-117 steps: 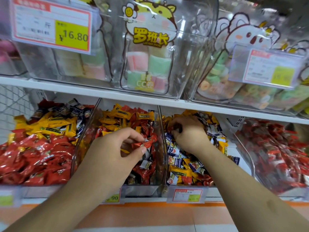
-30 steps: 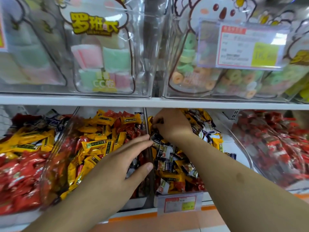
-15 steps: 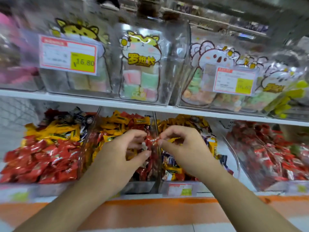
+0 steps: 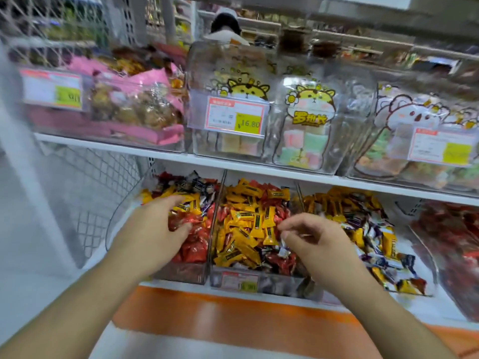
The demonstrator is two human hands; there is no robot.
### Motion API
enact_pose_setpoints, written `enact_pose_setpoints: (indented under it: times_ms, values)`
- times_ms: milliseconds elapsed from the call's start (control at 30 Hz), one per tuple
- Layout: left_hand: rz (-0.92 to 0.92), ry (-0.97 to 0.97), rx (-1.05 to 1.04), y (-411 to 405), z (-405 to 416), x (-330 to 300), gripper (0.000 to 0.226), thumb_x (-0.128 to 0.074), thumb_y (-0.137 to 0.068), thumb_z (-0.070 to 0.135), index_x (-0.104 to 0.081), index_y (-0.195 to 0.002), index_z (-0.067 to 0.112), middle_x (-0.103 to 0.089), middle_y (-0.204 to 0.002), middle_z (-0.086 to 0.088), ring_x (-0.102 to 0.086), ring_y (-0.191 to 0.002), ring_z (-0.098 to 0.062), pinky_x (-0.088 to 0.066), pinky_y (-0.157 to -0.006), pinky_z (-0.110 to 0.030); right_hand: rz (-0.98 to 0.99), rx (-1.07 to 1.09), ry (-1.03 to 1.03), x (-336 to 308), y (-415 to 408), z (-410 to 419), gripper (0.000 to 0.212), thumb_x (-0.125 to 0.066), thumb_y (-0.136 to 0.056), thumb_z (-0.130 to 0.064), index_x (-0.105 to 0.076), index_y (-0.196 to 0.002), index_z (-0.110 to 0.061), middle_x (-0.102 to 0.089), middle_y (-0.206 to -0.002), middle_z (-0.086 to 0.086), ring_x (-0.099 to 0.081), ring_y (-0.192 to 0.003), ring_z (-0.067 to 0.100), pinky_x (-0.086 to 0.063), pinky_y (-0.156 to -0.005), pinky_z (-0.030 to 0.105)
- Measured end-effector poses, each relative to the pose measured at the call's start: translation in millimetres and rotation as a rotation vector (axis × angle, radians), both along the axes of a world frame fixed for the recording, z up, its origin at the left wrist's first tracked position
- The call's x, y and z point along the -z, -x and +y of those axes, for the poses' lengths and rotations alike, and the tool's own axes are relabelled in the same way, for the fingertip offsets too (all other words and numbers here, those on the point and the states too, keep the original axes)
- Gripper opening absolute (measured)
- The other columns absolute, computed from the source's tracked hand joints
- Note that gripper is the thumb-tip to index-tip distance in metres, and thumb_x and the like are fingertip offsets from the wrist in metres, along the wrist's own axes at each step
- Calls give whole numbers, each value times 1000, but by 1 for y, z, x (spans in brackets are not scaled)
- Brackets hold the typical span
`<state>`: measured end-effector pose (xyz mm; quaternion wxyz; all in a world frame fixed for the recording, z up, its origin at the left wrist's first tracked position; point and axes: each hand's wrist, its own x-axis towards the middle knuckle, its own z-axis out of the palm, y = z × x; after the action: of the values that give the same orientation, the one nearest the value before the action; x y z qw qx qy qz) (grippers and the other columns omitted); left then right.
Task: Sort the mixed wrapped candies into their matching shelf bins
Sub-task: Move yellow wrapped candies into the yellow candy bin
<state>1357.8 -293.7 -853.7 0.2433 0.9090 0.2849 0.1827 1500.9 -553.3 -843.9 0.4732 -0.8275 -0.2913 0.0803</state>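
Left hand [image 4: 158, 229] reaches into the leftmost lower bin [image 4: 124, 218], fingers curled down over the red-wrapped candies [image 4: 191, 244]. It looks to be grasping or letting go of one there, but blur hides whether a piece is actually pinched, so this cannot be told. That bin holds mostly red pieces in front, with yellow and dark wrappers piled toward the back.

Right hand [image 4: 311, 239] hovers over the front of the middle bin [image 4: 233, 278], fingers loosely curled, thumb and forefinger drawn close. No candy is clearly seen between them. The posture suggests it is poised to pick out a stray. The middle bin carries chiefly yellow-wrapped candies [image 4: 248, 224] mixed with red ones.

The right bin [image 4: 404, 257] holds yellow and blue-white wrappers, still mixed. The far-right bin [image 4: 456, 244] is nearly all red.

Upper shelf [image 4: 181, 158]: clear containers of pastel sweets and pink packets, with a price tag [image 4: 237, 115] in front.

Judgement: sorting is far from done.
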Motion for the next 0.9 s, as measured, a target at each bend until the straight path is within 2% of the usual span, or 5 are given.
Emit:
enact_pose_setpoints:
  times_ms: [167,400,600,800,900]
  values:
    - [-80,-24,147,-15,-23,-6,48,-70,-92,37,-57,-138,39,-56,-141,20,-52,-128,-5,-43,-106,-30,-19,107,-39,-10,-24,-31,16,-68,-98,-17,-77,-93,-29,-71,-83,-3,-60,-64,10,-45,-54,16]
    - [-130,8,495,-59,-103,2,42,-59,-98,43,-51,-139,50,-39,-132,43,-32,-110,34,-26,-93,4,47,197,-64,-2,-67,-109,22,-67,-95,1,-78,-95,-18,-75,-91,13,-63,-78,13,-50,-72,24]
    - [-82,-8,660,-94,-153,27,50,-49,-103,48,-36,-151,50,-24,-154,41,-23,-138,18,-16,-106,0,45,-21,217,13,-75,-133,29,-62,-93,14,-80,-96,-9,-75,-83,0,-66,-75,2,-53,-73,17]
    - [-62,-13,654,-107,-163,38,50,-50,-103,44,-40,-152,44,-25,-156,37,-25,-142,13,-17,-109,-8,-104,-90,600,34,-84,-117,14,-76,-93,-21,-81,-99,-33,-75,-92,-18,-63,-90,-10,-45,-73,3]
    - [-52,-21,660,-107,-161,40,49,-50,-103,45,-41,-151,44,-26,-156,37,-27,-142,12,-19,-109,-9,-129,-60,652,39,-89,-111,8,-81,-89,-27,-82,-94,-33,-76,-91,-16,-67,-87,-2,-55,-79,18]
